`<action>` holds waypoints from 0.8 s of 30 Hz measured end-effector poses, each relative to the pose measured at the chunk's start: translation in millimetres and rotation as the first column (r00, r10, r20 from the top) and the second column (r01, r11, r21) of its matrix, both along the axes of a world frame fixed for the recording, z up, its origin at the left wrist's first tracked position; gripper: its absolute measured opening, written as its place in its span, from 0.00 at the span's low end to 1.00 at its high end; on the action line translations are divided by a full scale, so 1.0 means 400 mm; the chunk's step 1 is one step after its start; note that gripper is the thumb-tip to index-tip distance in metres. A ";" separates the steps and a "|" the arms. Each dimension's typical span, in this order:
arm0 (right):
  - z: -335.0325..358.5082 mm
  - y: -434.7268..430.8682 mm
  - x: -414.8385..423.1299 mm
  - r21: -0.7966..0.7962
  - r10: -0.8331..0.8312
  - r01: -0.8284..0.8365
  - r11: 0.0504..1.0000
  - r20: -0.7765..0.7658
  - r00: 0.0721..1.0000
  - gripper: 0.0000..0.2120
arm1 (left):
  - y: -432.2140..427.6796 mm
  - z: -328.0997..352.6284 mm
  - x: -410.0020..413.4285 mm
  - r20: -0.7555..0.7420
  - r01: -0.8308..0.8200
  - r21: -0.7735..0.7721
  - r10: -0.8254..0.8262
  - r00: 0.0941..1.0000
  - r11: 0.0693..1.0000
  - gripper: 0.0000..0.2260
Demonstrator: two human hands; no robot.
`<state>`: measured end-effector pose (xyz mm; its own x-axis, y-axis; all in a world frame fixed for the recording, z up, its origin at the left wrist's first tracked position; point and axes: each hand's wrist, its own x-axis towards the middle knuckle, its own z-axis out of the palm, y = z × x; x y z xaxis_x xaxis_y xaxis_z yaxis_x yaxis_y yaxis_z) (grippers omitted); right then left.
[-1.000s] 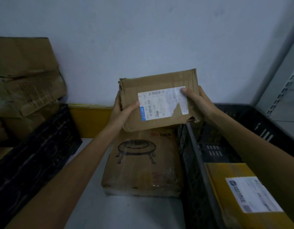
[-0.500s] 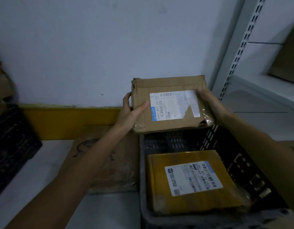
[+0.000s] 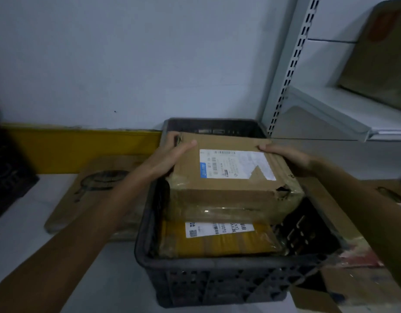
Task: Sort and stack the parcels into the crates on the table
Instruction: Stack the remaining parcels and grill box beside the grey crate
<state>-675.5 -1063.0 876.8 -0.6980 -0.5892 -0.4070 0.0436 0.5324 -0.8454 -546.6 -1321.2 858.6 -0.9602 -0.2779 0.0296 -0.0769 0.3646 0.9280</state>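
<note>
A brown cardboard parcel point(image 3: 231, 186) with a white shipping label is held inside the black plastic crate point(image 3: 217, 283), above a yellow parcel point(image 3: 217, 242) that lies on the crate's floor. My left hand point(image 3: 170, 159) grips the brown parcel's left far corner, thumb across the top. On the right far edge my right hand point(image 3: 287, 159) grips it too. Whether the brown parcel touches the yellow one is hidden by its own front face.
A flat brown box point(image 3: 89, 190) printed with a round table lies on the white tabletop left of the crate. Another dark crate point(image 3: 7, 177) stands at the far left. Cardboard parcels point(image 3: 353, 285) crowd the right side. A white shelf upright point(image 3: 292, 64) rises behind the crate.
Both hands have lowered the brown parcel from chest height down into the black crate, over the yellow parcel. The view has shifted right and downward.
</note>
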 end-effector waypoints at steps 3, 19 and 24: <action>-0.008 -0.013 0.012 0.024 0.032 -0.033 0.999 0.042 0.999 0.33 | 0.004 -0.014 0.014 -0.067 0.015 0.002 -0.015 0.998 1.000 0.11; 0.044 -0.090 0.031 0.265 0.163 -0.142 0.954 -0.057 0.985 0.47 | -0.076 -0.041 0.046 -0.123 0.041 -0.168 -0.062 0.990 0.985 0.08; 0.073 -0.106 0.034 -0.013 -0.093 0.094 0.995 -0.338 0.937 0.39 | -0.107 -0.047 0.031 -0.134 0.101 -0.168 -0.124 0.983 0.981 0.15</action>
